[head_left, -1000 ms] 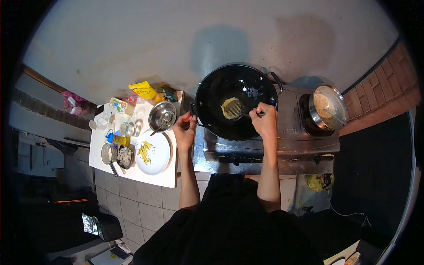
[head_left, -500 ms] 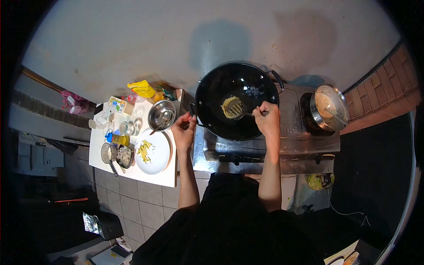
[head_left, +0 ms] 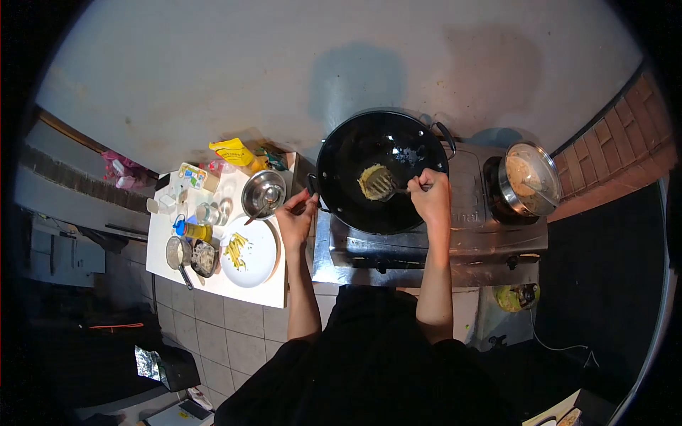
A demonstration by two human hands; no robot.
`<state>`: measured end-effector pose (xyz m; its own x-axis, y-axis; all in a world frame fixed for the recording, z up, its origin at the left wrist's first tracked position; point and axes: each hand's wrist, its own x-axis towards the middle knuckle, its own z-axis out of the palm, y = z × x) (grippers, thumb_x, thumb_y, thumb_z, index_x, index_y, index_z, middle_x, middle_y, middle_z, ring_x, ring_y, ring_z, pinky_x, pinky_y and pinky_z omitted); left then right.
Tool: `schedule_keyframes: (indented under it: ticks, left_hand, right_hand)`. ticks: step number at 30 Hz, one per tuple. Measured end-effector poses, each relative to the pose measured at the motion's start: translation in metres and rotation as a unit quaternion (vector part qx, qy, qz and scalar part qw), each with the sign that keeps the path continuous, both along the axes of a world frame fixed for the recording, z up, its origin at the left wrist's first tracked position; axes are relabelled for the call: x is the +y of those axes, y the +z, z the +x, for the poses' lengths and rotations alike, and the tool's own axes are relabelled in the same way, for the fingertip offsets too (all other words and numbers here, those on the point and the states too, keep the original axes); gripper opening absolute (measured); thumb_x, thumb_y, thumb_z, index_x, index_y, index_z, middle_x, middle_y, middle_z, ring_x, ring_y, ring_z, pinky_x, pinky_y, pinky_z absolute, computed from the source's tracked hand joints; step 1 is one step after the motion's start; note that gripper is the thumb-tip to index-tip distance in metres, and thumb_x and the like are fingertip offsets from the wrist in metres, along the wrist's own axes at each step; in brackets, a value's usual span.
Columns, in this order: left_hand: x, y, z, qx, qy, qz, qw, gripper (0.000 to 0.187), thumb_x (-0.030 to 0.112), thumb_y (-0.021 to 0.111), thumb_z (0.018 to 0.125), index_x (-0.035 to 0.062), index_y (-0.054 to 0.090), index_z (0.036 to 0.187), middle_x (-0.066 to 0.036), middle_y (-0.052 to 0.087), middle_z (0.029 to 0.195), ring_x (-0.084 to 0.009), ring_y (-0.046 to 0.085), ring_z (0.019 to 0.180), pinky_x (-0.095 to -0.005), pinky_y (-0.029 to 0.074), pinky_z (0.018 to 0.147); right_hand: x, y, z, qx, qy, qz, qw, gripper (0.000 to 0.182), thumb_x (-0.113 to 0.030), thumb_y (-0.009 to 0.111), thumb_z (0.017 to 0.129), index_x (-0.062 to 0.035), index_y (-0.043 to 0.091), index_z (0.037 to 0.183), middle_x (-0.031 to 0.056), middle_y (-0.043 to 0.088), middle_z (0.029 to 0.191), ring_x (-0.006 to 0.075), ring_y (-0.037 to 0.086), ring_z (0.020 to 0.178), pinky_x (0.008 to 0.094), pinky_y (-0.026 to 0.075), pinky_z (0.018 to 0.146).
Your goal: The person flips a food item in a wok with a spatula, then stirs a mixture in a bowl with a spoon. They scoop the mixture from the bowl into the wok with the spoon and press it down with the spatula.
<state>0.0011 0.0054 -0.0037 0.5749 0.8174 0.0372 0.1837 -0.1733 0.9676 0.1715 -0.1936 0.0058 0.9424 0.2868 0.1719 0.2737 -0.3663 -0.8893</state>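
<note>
A large black wok (head_left: 362, 213) sits on the left side of the metal stove (head_left: 469, 234). My right hand (head_left: 430, 197) grips the handle of a slotted spatula (head_left: 379, 184), whose head rests on a clump of yellowish minced food (head_left: 368, 177) in the wok. At the wok's left handle (head_left: 312, 186), my left hand (head_left: 297, 214) has its fingers closed on the rim of that handle. Beside this hand stands a steel bowl (head_left: 253, 186) with a spoon in it.
The white side table (head_left: 273, 297) holds a plate (head_left: 264, 264) with yellow strips, an oil bottle (head_left: 197, 231), a small pan (head_left: 175, 253), a dark bowl (head_left: 204, 258) and a yellow bag (head_left: 234, 151). A steel pot (head_left: 522, 177) stands on the right burner.
The whole view has shifted slightly, so the wok and table appear a little lower. My hands keep their places at the handle and spatula.
</note>
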Motion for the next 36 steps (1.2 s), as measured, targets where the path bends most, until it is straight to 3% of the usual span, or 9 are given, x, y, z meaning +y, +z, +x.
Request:
schedule_keyframes:
  ticks: [3, 5, 11, 19, 26, 29, 31, 34, 36]
  left_hand:
    - [0.001, 0.006, -0.001, 0.0, -0.004, 0.006, 1.0, 0.03, 0.005, 0.07, 0.079, -0.0087, 0.062, 0.104, -0.009, 0.066, 0.083, -0.0097, 0.06, 0.073, -0.0217, 0.048, 0.069]
    - [0.003, 0.009, -0.003, 0.049, -0.017, -0.025, 0.998, 0.033, 0.012, 0.071, 0.079, -0.0063, 0.064, 0.105, -0.015, 0.067, 0.098, -0.016, 0.061, 0.088, -0.0278, 0.047, 0.081]
    - [0.007, 0.001, -0.003, 0.046, -0.02, 0.0, 0.999, 0.033, 0.012, 0.071, 0.079, -0.0066, 0.064, 0.105, -0.014, 0.067, 0.097, -0.0145, 0.061, 0.087, -0.0277, 0.047, 0.08]
    - [0.002, 0.006, -0.003, 0.032, -0.023, -0.022, 0.999, 0.032, 0.01, 0.069, 0.081, -0.0074, 0.062, 0.107, -0.013, 0.066, 0.098, -0.0147, 0.061, 0.085, -0.0266, 0.047, 0.079]
    - [0.001, -0.007, -0.004, 0.006, -0.019, -0.005, 1.0, 0.032, 0.01, 0.069, 0.081, -0.0071, 0.062, 0.108, -0.013, 0.066, 0.099, -0.015, 0.061, 0.087, -0.0266, 0.047, 0.08]
    - [-0.001, -0.004, -0.003, -0.015, -0.013, 0.015, 1.0, 0.03, 0.008, 0.067, 0.082, -0.0067, 0.062, 0.108, -0.012, 0.067, 0.093, -0.0137, 0.062, 0.081, -0.0256, 0.049, 0.075]
    - [-0.003, 0.003, -0.003, 0.018, -0.017, 0.004, 1.0, 0.033, 0.013, 0.069, 0.082, -0.0061, 0.062, 0.109, -0.014, 0.066, 0.099, -0.0161, 0.061, 0.091, -0.0278, 0.046, 0.084]
    - [-0.004, 0.004, -0.003, 0.018, -0.011, 0.012, 1.0, 0.033, 0.013, 0.068, 0.082, -0.0059, 0.062, 0.108, -0.014, 0.066, 0.1, -0.0168, 0.061, 0.092, -0.0286, 0.046, 0.084]
    - [-0.002, -0.004, -0.002, -0.014, -0.012, 0.033, 0.999, 0.03, 0.009, 0.066, 0.083, -0.0074, 0.062, 0.107, -0.011, 0.067, 0.09, -0.0117, 0.061, 0.077, -0.0237, 0.049, 0.073]
  right_hand:
    - [-0.003, -0.008, 0.009, 0.006, -0.007, 0.009, 1.0, 0.023, -0.007, 0.066, 0.072, 0.0023, 0.049, 0.06, 0.0152, 0.055, 0.055, 0.025, 0.059, 0.054, 0.0356, 0.044, 0.055]
    - [-0.007, -0.007, 0.01, -0.002, 0.007, 0.023, 1.0, 0.024, -0.009, 0.063, 0.079, 0.0022, 0.054, 0.06, 0.0125, 0.055, 0.052, 0.0199, 0.055, 0.047, 0.0324, 0.042, 0.048]
    - [-0.006, 0.024, 0.002, 0.053, 0.022, 0.142, 0.988, 0.03, -0.017, 0.057, 0.089, 0.0019, 0.064, 0.066, 0.0042, 0.054, 0.05, 0.0078, 0.048, 0.038, 0.0229, 0.035, 0.033]
    - [-0.002, 0.011, 0.004, 0.071, 0.046, 0.147, 0.986, 0.031, -0.018, 0.057, 0.089, 0.0015, 0.065, 0.065, 0.0041, 0.053, 0.048, 0.0089, 0.048, 0.037, 0.0246, 0.037, 0.037]
    - [-0.001, 0.001, -0.004, 0.053, 0.055, 0.092, 0.993, 0.027, -0.012, 0.057, 0.086, 0.0022, 0.065, 0.065, 0.0132, 0.058, 0.053, 0.012, 0.054, 0.047, 0.0296, 0.04, 0.05]
    - [-0.001, -0.004, -0.005, 0.003, 0.063, 0.089, 0.994, 0.031, -0.011, 0.056, 0.088, 0.0041, 0.058, 0.061, 0.0041, 0.057, 0.053, 0.0056, 0.048, 0.043, 0.0234, 0.035, 0.039]
    - [-0.001, -0.01, -0.005, -0.03, 0.022, 0.027, 0.999, 0.02, -0.01, 0.062, 0.077, 0.0041, 0.061, 0.063, 0.0162, 0.06, 0.057, 0.0246, 0.058, 0.05, 0.0334, 0.043, 0.054]
    - [0.002, -0.012, -0.008, -0.026, 0.012, 0.061, 0.998, 0.018, -0.01, 0.063, 0.072, 0.0052, 0.058, 0.062, 0.0177, 0.06, 0.059, 0.0298, 0.061, 0.056, 0.0343, 0.045, 0.057]
    - [0.005, -0.008, -0.01, -0.021, 0.008, 0.058, 0.998, 0.019, -0.009, 0.064, 0.069, 0.0056, 0.057, 0.061, 0.0185, 0.06, 0.06, 0.0294, 0.064, 0.06, 0.0338, 0.046, 0.058]
